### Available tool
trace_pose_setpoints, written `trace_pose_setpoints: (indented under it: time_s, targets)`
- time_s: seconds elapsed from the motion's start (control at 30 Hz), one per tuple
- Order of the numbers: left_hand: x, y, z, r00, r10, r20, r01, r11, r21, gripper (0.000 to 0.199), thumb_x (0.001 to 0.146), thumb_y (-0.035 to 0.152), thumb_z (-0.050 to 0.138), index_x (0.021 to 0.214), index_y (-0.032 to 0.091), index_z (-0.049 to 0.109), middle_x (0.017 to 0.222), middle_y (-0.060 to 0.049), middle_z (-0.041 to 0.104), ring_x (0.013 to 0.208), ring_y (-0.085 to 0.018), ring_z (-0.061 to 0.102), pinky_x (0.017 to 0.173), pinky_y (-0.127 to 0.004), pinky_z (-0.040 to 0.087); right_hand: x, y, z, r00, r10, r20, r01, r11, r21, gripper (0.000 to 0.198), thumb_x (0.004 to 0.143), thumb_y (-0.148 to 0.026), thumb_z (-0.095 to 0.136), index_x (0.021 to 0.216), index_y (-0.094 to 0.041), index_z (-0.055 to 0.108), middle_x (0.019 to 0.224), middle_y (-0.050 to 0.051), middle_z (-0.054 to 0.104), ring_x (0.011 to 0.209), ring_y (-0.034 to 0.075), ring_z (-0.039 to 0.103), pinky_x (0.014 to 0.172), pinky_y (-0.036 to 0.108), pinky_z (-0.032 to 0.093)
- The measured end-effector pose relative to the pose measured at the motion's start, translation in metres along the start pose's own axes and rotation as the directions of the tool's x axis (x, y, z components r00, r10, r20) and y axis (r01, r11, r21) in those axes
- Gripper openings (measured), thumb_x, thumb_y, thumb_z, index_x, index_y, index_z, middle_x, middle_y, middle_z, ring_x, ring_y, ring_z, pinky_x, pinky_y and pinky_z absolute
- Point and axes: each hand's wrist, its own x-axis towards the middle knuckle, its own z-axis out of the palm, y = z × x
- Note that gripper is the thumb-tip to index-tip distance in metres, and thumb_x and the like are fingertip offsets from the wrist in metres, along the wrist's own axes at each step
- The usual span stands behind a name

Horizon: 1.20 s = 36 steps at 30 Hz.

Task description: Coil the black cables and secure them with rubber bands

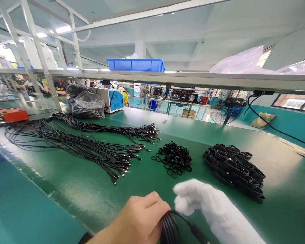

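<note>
My left hand (142, 215), bare, is closed around a coiled black cable (169, 228) at the bottom of the view. One end of this cable, with a thicker plug part (197, 232), sticks out to the right below my other hand. My right hand (193, 196) wears a white glove and hovers just right of the coil. Its fingers are bent and slightly apart, with nothing visible in them. Beyond the hands lies a pile of small black rings (176, 157). Further right is a heap of coiled black cables (235, 169).
Long straight black cables (91, 145) lie bunched on the green table (73, 183) at the left. Behind them are a plastic bag (87, 105), a blue-and-white machine (114, 100) and a red box (12, 114). Overhead, a shelf carries a blue tray (136, 65). A fan (225, 106) stands at the far edge.
</note>
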Motion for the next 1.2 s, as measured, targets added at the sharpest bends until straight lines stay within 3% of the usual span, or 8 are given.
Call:
trace_pose_setpoints:
  time_s: [0.13,0.27,0.43,0.53,0.67,0.8,1.1,1.2]
  targets:
    - [0.008,0.003,-0.009,0.98,-0.112,0.163,0.138,0.978,-0.158,0.027,0.081,0.012,0.036,0.089,0.02,0.06,0.082,-0.005,0.063,0.069,-0.015,0.058,0.061,-0.022,0.043,0.021,0.013,0.003,0.998,-0.013,-0.065,0.015,0.999,0.029,0.085,0.064,-0.043,0.076,0.136,-0.028,0.035,0.123,0.008,0.052,0.114,0.027,0.049,0.095,0.037,0.039]
    - [0.015,0.004,-0.018,0.937,-0.226,0.266,0.298,0.916,-0.27,0.026,0.087,0.016,0.036,0.088,0.017,0.062,0.083,-0.006,0.063,0.075,-0.016,0.056,0.069,-0.023,0.045,0.047,0.032,0.011,1.0,0.002,0.03,-0.006,0.994,0.111,0.123,0.046,-0.039,0.085,0.144,-0.02,0.014,0.102,0.008,0.062,0.096,0.024,0.06,0.088,0.039,0.044]
    - [0.015,0.001,-0.017,0.925,-0.287,0.25,0.344,0.911,-0.226,0.026,0.085,0.015,0.036,0.087,0.018,0.062,0.084,-0.004,0.06,0.075,-0.016,0.055,0.068,-0.024,0.044,0.063,0.029,0.022,0.995,-0.024,-0.098,0.042,0.982,0.183,0.082,0.056,-0.04,0.078,0.128,-0.02,0.045,0.094,0.004,0.062,0.091,0.018,0.06,0.083,0.032,0.047]
    - [0.017,0.001,-0.015,0.878,-0.417,0.235,0.458,0.874,-0.161,0.024,0.083,0.014,0.038,0.087,0.02,0.061,0.085,-0.003,0.058,0.074,-0.015,0.055,0.067,-0.025,0.042,0.061,0.019,0.025,0.998,0.018,-0.062,-0.004,0.975,0.224,0.06,0.054,-0.026,0.077,0.109,-0.016,0.055,0.075,0.002,0.064,0.069,0.016,0.062,0.067,0.03,0.051]
    - [0.022,0.0,-0.012,0.743,-0.583,0.327,0.669,0.646,-0.368,0.014,0.08,0.017,0.046,0.091,0.02,0.055,0.072,0.003,0.057,0.06,-0.012,0.052,0.055,-0.022,0.041,0.057,0.017,0.023,0.995,0.087,0.049,-0.098,0.944,0.314,0.038,0.055,-0.025,0.071,0.088,-0.008,0.062,0.062,0.005,0.064,0.054,0.014,0.061,0.056,0.027,0.051]
    - [0.024,-0.001,-0.008,0.632,-0.675,0.382,0.758,0.435,-0.486,0.015,0.072,0.021,0.054,0.087,0.02,0.05,0.058,0.009,0.046,0.042,-0.009,0.043,0.041,-0.02,0.035,0.06,0.024,0.022,0.996,0.085,-0.028,-0.069,0.934,0.35,0.037,0.053,-0.032,0.071,0.077,-0.005,0.064,0.065,0.009,0.064,0.056,0.017,0.063,0.053,0.028,0.052]
    - [0.033,0.0,0.001,0.613,-0.738,0.284,0.786,0.606,-0.122,0.011,0.068,0.014,0.051,0.074,0.022,0.047,0.055,0.007,0.049,0.051,-0.011,0.043,0.047,-0.021,0.031,0.065,0.025,0.027,0.984,0.174,-0.039,-0.152,0.932,0.329,0.02,0.053,-0.019,0.065,0.07,-0.011,0.059,0.052,0.001,0.058,0.043,0.011,0.056,0.042,0.02,0.048]
    - [0.033,0.0,-0.003,0.653,-0.716,0.244,0.739,0.674,0.001,0.012,0.068,0.011,0.05,0.072,0.022,0.048,0.055,0.007,0.05,0.051,-0.011,0.042,0.047,-0.021,0.03,0.066,0.026,0.027,0.984,0.173,-0.047,-0.147,0.93,0.337,0.019,0.051,-0.016,0.064,0.068,-0.012,0.057,0.05,-0.003,0.055,0.04,0.009,0.052,0.037,0.018,0.045]
